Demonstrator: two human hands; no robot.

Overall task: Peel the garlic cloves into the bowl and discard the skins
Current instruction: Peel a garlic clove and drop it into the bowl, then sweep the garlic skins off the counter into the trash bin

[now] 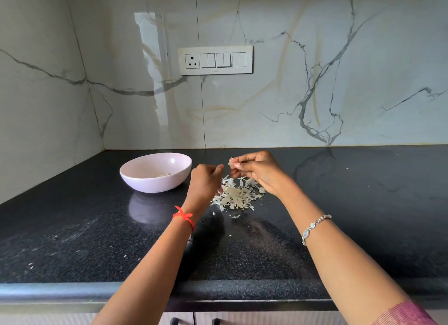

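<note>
The right hand (257,172) pinched 1 garlic clove (232,163) between thumb and fingertips. Just left of it, the left hand (206,181) was curled; whether it held anything could not be told. Skins (236,196) lay piled beneath both hands, with the bowl (150,183) left of the left hand.

Soft, even daylight. A tall window-shaped glare shines on the glossy marble wall (266,106). The polished black counter (72,227) mirrors the bowl (150,184) and carries soft arm shadows. The left hand (206,181) is slightly motion-blurred. Wide-angle distortion bends the edges.
</note>
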